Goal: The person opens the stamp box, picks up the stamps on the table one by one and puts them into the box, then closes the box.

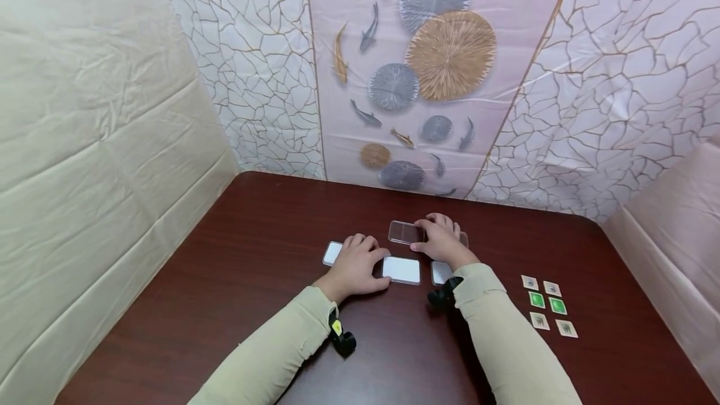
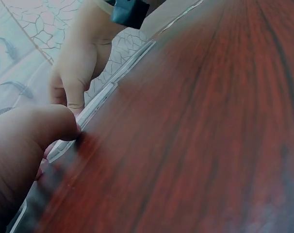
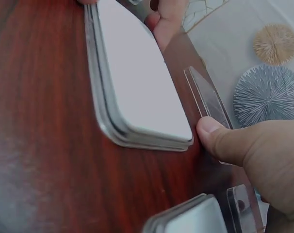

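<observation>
My left hand [image 1: 355, 265] holds the left end of a flat white rectangular box [image 1: 402, 270], its thumb and fingers on opposite long edges. In the right wrist view this white box [image 3: 142, 73] has rounded corners and a layered, shiny rim. My right hand [image 1: 441, 242] pinches the right end of a clear rectangular plastic piece [image 1: 404, 232] just behind the box. The right thumb [image 3: 212, 133] touches the near edge of this clear piece [image 3: 205, 92]; the fingers beyond are mostly hidden.
A similar white box [image 1: 332, 253] is partly covered by the left hand; another white box [image 1: 440, 272] lies under the right wrist. A second clear piece [image 1: 464, 239] shows beyond the right hand. Several small square tiles [image 1: 537, 300], two green, lie at the right of the dark table [image 1: 270, 224].
</observation>
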{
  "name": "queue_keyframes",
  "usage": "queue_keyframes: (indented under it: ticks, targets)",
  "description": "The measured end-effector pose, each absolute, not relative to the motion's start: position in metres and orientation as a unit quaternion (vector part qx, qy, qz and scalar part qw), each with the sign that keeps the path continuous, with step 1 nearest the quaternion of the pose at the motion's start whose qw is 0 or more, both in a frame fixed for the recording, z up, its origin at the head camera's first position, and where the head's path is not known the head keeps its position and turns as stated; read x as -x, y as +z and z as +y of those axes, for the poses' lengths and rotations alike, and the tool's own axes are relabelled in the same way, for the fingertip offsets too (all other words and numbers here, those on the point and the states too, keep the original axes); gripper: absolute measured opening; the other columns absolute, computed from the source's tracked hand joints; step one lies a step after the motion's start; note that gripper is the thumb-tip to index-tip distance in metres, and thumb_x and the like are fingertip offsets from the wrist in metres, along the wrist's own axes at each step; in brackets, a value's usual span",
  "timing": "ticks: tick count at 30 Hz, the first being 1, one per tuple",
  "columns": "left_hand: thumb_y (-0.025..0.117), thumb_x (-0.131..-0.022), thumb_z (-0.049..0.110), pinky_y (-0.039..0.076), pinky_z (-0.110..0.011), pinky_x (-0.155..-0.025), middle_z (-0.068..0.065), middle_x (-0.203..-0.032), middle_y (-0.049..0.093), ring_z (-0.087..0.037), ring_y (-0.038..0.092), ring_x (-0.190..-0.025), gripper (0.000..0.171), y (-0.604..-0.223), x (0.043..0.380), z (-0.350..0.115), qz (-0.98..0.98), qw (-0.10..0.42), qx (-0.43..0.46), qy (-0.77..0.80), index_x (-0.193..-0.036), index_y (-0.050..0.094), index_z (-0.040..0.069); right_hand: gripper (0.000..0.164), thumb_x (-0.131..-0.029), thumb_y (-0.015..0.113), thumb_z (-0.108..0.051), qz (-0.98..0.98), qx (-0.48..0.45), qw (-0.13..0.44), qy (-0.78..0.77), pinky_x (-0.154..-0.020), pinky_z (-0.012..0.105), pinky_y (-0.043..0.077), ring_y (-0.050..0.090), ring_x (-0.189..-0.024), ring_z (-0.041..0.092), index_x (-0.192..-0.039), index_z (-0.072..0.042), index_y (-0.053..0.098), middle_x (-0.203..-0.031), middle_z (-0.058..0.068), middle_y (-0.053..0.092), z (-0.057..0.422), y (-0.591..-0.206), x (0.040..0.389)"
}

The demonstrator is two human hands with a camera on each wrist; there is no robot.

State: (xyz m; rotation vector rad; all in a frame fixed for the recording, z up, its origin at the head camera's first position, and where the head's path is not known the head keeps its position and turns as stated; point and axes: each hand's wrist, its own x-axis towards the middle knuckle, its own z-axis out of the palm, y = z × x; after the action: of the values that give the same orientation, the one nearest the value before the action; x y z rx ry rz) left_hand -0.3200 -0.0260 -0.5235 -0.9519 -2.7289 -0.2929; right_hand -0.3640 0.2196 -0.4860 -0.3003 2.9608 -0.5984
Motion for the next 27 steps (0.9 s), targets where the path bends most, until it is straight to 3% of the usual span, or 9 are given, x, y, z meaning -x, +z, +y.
queue_keyframes:
  ticks: [5,9,15,21,27]
  targets:
    - [0.066,-0.081,0.058,0.036,-0.046,-0.103,0.0,-0.117,0.057,-0.022,0.047,-0.107,0.057,-0.523,0.319,-0.023,-0.934,0.115,0.324,-0.097,-0.128,0.068,0.025,0.066,-0.09,0.076,-0.039,0.976,0.079,0.074,-0.191,-0.112,0.071,0.006,0.012,-0.146,0.048,-0.146,-0.014,0.054,-0.157,0.023,0.028,0.222,-0.48,0.367]
    - [0.067,-0.08,0.059,0.035,-0.046,-0.105,-0.001,-0.119,0.057,-0.022,0.048,-0.111,0.064,-0.525,0.319,-0.02,-0.934,0.113,0.325,-0.094,-0.131,0.066,0.021,0.076,-0.09,0.075,-0.044,0.978,0.072,0.082,-0.177,-0.112,0.072,0.004,0.006,-0.148,0.048,-0.154,-0.017,0.045,-0.159,0.023,0.026,0.225,-0.48,0.365]
    - [0.067,-0.08,0.06,0.024,-0.049,-0.118,-0.003,-0.129,0.057,-0.022,0.046,-0.127,0.075,-0.522,0.319,-0.026,-0.926,0.108,0.341,-0.121,-0.14,0.058,0.016,0.085,-0.09,0.074,-0.044,0.98,0.094,0.009,-0.172,-0.115,0.069,-0.002,0.005,-0.149,0.05,-0.158,-0.011,0.033,-0.158,0.024,0.026,0.222,-0.484,0.346]
    - [0.068,-0.079,0.057,0.023,-0.052,-0.119,-0.003,-0.131,0.056,-0.022,0.046,-0.127,0.075,-0.522,0.328,-0.064,-0.918,0.148,0.337,-0.148,-0.139,0.059,0.013,0.073,-0.092,0.073,-0.04,0.964,0.171,-0.064,-0.194,-0.115,0.069,0.004,0.015,-0.148,0.048,-0.152,-0.009,0.045,-0.152,0.022,0.037,0.198,-0.486,0.32]
    - [0.074,-0.076,0.048,0.029,-0.049,-0.115,-0.007,-0.133,0.056,-0.025,0.046,-0.127,0.075,-0.526,0.341,-0.112,-0.918,0.119,0.33,-0.184,-0.139,0.058,0.011,0.067,-0.091,0.073,-0.045,0.956,0.221,-0.055,-0.183,-0.117,0.066,0.009,0.032,-0.141,0.042,-0.145,-0.01,0.055,-0.139,0.017,0.052,0.161,-0.491,0.303]
